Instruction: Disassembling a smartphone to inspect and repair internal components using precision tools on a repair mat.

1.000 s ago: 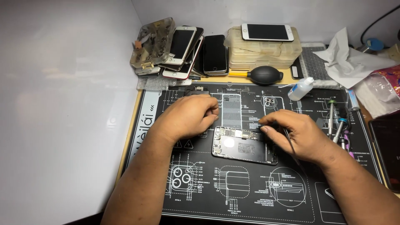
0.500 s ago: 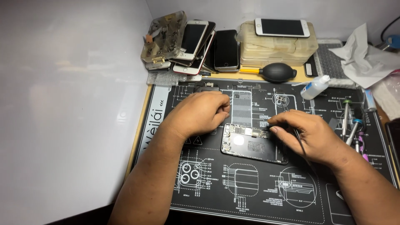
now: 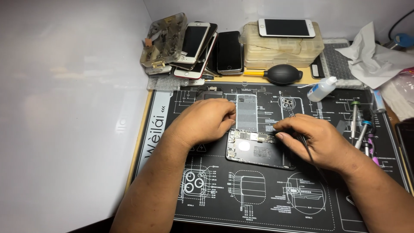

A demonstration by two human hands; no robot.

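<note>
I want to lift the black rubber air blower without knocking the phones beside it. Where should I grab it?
Pinch the round bulb of the air blower from above, fingers front and back. It lies flat, yellow nozzle pointing left toward the phone stack; the bulb is its widest part.

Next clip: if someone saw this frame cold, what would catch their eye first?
Most likely the opened phone lying mid-mat with its insides bared, the left hand bracing its upper left corner and the right hand working a thin dark tool at its top edge. Next, the heap of phones at the back edge of the black printed repair mat.
</note>
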